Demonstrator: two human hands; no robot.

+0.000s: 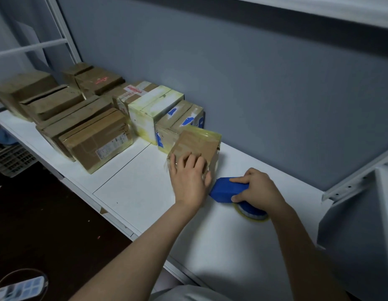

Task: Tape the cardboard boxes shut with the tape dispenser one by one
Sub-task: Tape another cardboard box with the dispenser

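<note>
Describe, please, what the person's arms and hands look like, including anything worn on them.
The left forearm and the right forearm are bare; no sleeve shows along them. The left hand and the right hand wear no gloves, and neither wrist carries a watch or band. Any ring is too small to tell.

Nothing legible. White shipping label (110, 148) on the front-left cardboard box (88, 140) and red print (101, 80) on a rear box (108, 86) are too blurred to read.
</note>
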